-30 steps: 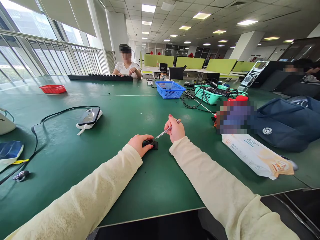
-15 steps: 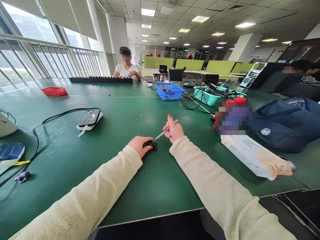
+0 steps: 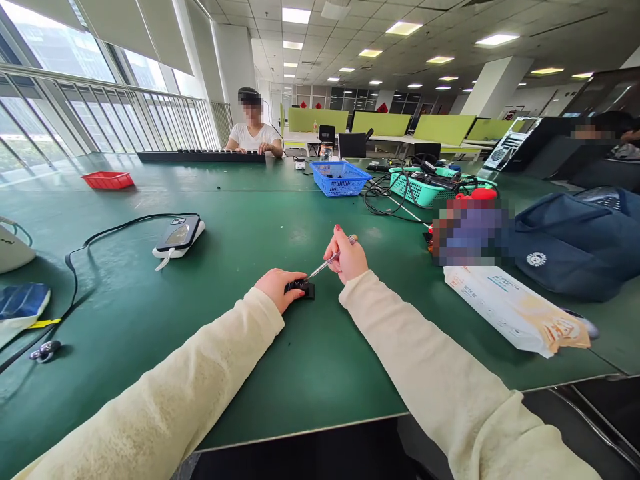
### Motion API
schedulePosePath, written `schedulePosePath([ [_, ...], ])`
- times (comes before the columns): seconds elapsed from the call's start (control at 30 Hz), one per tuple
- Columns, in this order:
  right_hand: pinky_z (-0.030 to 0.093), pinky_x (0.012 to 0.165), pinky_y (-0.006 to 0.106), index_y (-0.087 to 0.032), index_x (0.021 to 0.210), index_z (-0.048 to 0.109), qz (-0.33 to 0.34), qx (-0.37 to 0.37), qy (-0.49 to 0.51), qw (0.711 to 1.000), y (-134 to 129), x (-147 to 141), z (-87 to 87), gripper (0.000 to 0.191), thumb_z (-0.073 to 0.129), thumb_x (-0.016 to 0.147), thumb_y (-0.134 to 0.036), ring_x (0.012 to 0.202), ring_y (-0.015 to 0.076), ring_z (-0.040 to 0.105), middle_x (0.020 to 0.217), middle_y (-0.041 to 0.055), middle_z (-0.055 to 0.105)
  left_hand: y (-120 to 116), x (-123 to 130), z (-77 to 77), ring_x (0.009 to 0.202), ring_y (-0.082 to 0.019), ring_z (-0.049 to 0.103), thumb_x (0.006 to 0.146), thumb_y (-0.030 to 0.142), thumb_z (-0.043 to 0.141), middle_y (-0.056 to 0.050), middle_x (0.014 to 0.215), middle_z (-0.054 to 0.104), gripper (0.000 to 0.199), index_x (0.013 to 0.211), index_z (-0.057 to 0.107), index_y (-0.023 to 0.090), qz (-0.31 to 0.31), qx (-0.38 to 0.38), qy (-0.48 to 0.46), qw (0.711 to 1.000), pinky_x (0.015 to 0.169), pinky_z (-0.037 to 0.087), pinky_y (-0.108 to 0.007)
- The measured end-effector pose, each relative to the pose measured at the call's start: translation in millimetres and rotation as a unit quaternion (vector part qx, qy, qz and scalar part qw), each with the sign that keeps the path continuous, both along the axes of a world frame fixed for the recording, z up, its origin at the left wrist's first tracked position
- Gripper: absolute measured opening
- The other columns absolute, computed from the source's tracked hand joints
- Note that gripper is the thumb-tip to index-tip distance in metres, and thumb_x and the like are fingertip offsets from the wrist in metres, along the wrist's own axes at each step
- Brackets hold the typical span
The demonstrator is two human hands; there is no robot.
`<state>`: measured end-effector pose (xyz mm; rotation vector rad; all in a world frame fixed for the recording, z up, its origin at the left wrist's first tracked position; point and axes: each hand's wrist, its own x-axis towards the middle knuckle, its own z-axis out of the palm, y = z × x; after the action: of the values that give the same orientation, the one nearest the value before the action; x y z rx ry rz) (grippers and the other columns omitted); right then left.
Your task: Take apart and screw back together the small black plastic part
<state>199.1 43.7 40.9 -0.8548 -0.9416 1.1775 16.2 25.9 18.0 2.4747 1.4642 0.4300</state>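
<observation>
Near the desk's (image 3: 310,373) front edge, a left hand (image 3: 275,287) grips a black block (image 3: 309,293) as the right (image 3: 352,259), clasping a slim tool (image 3: 321,268), meets it, work apparently unfinished.

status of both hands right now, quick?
Left hand: closed, holding the small black part.
Right hand: closed, holding the slim metallic tool, tip at the part.

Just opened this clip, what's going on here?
The person's left hand holds a small black piece down on the green table. The right hand grips a slim metallic tool, its tip angled down at the piece; whether they touch is too small to tell. Across the table, another person sits at a long black object.
</observation>
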Motion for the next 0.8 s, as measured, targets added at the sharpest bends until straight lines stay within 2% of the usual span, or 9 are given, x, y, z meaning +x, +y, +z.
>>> schedulePosePath([
  [0.1,0.022,0.031,0.018,-0.019,0.044,0.039,0.002,0.059,-0.055,0.997,-7.0,-5.7,4.1,0.061,0.062,0.080,-0.062,0.031,0.0036,0.033,0.039,-0.0012,0.050,0.0,0.0,0.2,0.107,-0.025,0.063,0.081,0.031,0.062,-0.002,0.108,0.074,0.041,0.121,0.068,0.030,0.004,-0.003,-0.003,1.000,0.098,0.050,-0.036],
  [0.2,0.023,0.031,0.018,-0.020,0.044,0.038,-0.013,0.046,-0.073,0.996,-6.9,-7.1,4.4,0.061,0.060,0.082,-0.062,0.031,0.0036,0.033,0.039,-0.0012,0.050,0.6,-0.7,-0.6,0.108,-0.025,0.062,0.081,0.032,0.062,-0.001,0.107,0.074,0.040,0.121,0.068,0.030,0.003,-0.004,-0.007,1.000,0.098,0.050,-0.037],
  [0.33,0.019,0.027,0.019,-0.020,0.049,0.038,-0.023,-0.069,0.000,0.997,2.3,0.1,-0.1,0.057,0.060,0.083,-0.059,0.027,0.0023,0.028,0.042,-0.0006,0.054,1.7,-2.2,-2.8,0.110,-0.025,0.061,0.081,0.034,0.062,-0.002,0.108,0.074,0.042,0.123,0.067,0.030,0.007,0.002,-0.007,1.000,0.098,0.050,-0.037],
  [0.43,0.025,0.027,0.017,-0.020,0.054,0.041,-0.025,-0.169,0.043,0.984,8.5,6.7,-5.2,0.050,0.066,0.083,-0.053,0.027,0.0019,0.031,0.047,0.0004,0.058,1.8,-2.9,-3.1,0.111,-0.027,0.060,0.080,0.037,0.063,-0.004,0.108,0.074,0.044,0.122,0.067,0.027,0.021,0.010,-0.005,1.000,0.098,0.050,-0.038],
  [0.53,0.032,0.028,0.017,-0.020,0.060,0.045,-0.012,-0.217,0.062,0.974,10.7,8.2,-8.8,0.042,0.068,0.083,-0.047,0.029,0.0035,0.037,0.051,0.0034,0.063,1.1,-3.1,-0.4,0.111,-0.028,0.060,0.079,0.040,0.064,-0.005,0.107,0.074,0.040,0.116,0.070,0.025,0.032,0.014,0.001,0.999,0.098,0.050,-0.039],
  [0.63,0.037,0.030,0.017,-0.019,0.065,0.046,0.010,-0.214,0.065,0.975,9.7,5.3,-9.4,0.035,0.063,0.089,-0.038,0.030,0.0051,0.042,0.054,0.0056,0.065,0.1,-3.3,3.2,0.111,-0.029,0.059,0.079,0.042,0.064,-0.005,0.107,0.074,0.038,0.112,0.072,0.024,0.033,0.007,0.010,0.999,0.099,0.049,-0.039],
  [0.8,0.045,0.038,0.018,-0.019,0.078,0.047,0.028,-0.160,0.084,0.983,7.9,2.1,-10.1,0.018,0.054,0.093,-0.025,0.034,0.0072,0.050,0.060,0.0063,0.069,-0.3,-3.3,3.9,0.109,-0.029,0.060,0.078,0.043,0.064,-0.006,0.105,0.075,0.038,0.110,0.073,0.023,0.038,0.006,0.007,0.999,0.097,0.050,-0.039],
])
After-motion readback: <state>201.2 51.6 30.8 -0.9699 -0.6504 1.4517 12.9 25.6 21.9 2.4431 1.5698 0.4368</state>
